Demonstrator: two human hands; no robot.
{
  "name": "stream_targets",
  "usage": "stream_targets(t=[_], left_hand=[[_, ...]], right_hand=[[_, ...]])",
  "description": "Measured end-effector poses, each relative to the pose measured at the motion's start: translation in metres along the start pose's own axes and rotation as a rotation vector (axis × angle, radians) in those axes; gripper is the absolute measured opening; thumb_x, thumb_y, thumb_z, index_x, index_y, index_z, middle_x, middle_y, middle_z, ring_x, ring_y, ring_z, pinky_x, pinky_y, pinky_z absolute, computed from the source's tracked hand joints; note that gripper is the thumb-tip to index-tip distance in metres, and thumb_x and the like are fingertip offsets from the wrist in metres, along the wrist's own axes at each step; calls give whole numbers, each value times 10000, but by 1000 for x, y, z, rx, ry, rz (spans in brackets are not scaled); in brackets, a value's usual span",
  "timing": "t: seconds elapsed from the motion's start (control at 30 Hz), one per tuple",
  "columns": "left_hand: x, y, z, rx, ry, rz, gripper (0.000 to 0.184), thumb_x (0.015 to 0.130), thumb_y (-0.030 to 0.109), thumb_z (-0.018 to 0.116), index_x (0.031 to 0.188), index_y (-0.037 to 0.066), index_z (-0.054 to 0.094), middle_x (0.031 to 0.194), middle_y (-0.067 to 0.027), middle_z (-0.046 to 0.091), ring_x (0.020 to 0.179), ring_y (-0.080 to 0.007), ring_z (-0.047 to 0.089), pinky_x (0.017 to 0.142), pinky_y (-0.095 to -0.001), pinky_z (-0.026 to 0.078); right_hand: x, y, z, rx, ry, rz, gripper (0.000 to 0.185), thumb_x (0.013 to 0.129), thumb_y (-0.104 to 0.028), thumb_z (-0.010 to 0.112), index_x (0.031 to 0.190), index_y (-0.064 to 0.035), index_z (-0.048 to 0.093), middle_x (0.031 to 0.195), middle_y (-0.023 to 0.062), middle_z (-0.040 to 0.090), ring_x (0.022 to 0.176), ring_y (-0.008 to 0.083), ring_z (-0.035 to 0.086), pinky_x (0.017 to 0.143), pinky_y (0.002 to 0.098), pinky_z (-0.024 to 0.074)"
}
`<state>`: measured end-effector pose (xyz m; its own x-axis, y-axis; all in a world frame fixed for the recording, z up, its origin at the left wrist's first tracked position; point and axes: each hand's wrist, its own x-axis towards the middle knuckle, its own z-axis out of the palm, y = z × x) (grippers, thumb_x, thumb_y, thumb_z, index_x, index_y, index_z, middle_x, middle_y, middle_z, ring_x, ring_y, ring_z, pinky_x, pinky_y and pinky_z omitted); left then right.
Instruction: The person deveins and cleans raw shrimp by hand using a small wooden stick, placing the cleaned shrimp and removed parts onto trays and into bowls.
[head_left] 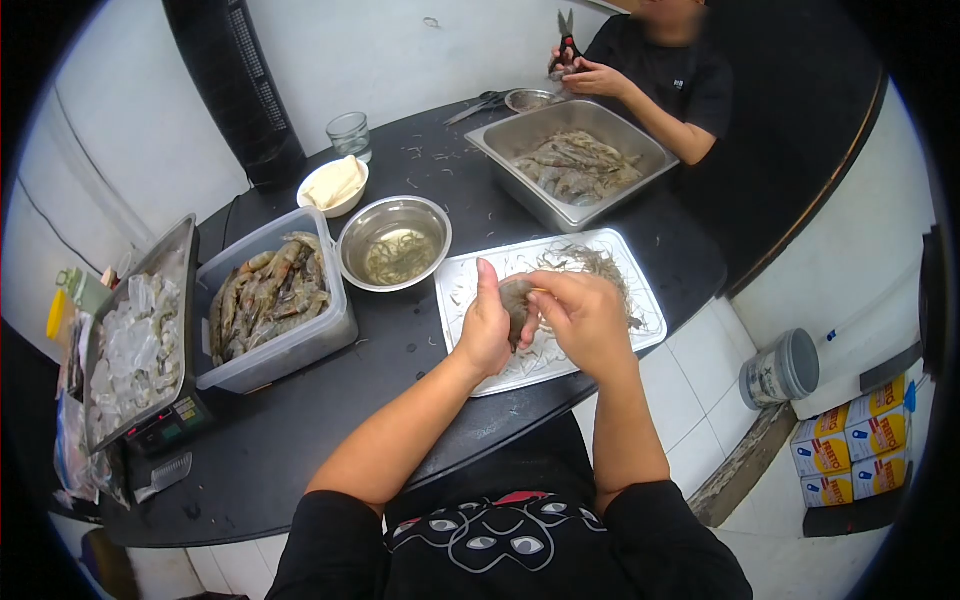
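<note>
Above the tray (460, 280) at the table's front edge (505, 415), the left hand (487, 330) curls partly closed round a shrimp (516, 302), likely steadying it for the right hand (585, 315), which pinches a yellow stick (540, 291); scraps (600, 265) lie below, probably caught there

Grey shrimp (515, 303), yellow stick (540, 291), both above tray (460, 275).

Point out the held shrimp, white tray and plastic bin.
held shrimp (515, 299): head view, middle of body
white tray (520, 382): head view, near rim
plastic bin (292, 357): head view, near side wall
</note>
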<state>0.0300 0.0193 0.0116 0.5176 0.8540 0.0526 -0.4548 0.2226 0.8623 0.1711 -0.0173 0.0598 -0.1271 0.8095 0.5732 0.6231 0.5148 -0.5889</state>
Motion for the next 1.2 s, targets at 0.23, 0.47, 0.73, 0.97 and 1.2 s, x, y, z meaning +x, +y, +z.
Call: stream_targets(t=[0.23, 0.47, 0.73, 0.97, 1.2], left_hand=[[-6, 5, 2, 377, 95, 376, 693, 981, 634, 134, 959, 78, 546, 706, 10, 453, 566, -62, 410, 501, -206, 334], [-9, 5, 0, 449, 118, 555, 656, 1005, 572, 167, 937, 45, 550, 742, -11, 465, 584, -77, 409, 523, -231, 337], [-10, 6, 0, 493, 119, 678, 708, 999, 586, 165, 883, 8, 559, 764, -37, 456, 606, -103, 430, 534, -252, 342], [-11, 6, -1, 437, 101, 647, 709, 1006, 569, 156, 859, 8, 565, 762, -39, 461, 608, -106, 428, 539, -253, 342], [-12, 7, -2, 441, 94, 641, 676, 1022, 519, 161, 860, 5, 568, 750, -38, 463, 604, -106, 425, 536, -253, 339]], right_hand=[[-10, -20, -9, -103, 77, -95, 301, 785, -20, 599, 1072, -87, 662, 741, 95, 610, 698, 278, 613, 622, 403, 449], [-11, -39, -12, -208, 136, -231, 342, 724, 60, 611, 1022, -80, 702, 611, 38, 510, 580, 225, 524, 569, 348, 344], [-9, -42, -8, -272, 131, -263, 297, 711, -34, 647, 1000, -87, 692, 645, 31, 531, 604, 218, 541, 574, 351, 354], [-6, -46, -8, -229, 132, -263, 305, 717, 31, 629, 995, -69, 705, 603, 41, 521, 572, 226, 528, 562, 351, 345], [-7, -45, -8, -267, 107, -277, 283, 708, -23, 642, 984, -69, 685, 646, 34, 543, 604, 223, 556, 571, 357, 367]])
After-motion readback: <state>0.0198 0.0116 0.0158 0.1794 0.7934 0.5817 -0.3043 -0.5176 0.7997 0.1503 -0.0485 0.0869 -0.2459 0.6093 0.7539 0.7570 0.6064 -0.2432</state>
